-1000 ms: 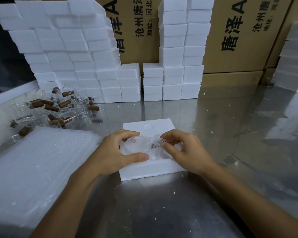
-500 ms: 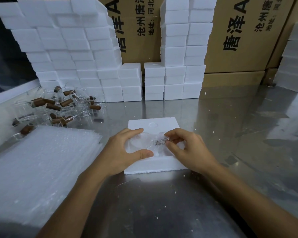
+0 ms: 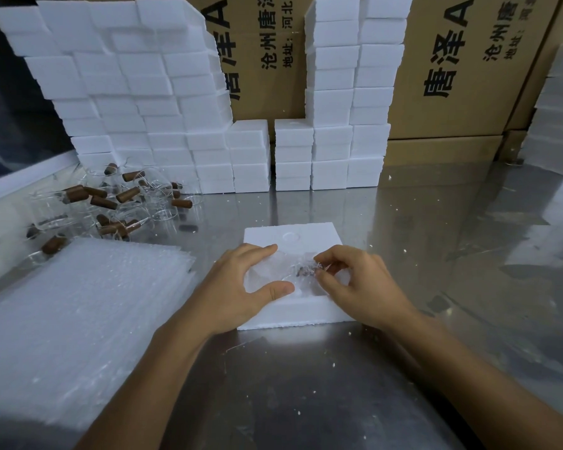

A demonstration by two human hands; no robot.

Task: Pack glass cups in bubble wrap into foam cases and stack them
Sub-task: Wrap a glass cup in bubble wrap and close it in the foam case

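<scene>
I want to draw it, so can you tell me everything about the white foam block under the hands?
The foam case is a white, square, flat block of grainy foam lying flat on the shiny metal table. Its top has a hollow holding a cup wrapped in bubble wrap, and a small round dent near the far edge. The left hand rests across its left side, thumb on the near rim. The right hand pinches the wrap at the cup's handle end. White crumbs lie around it.

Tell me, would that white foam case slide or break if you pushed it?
The foam case probably slides easily on the smooth metal table. It looks light. White crumbs around it suggest it chips if squeezed.
</scene>
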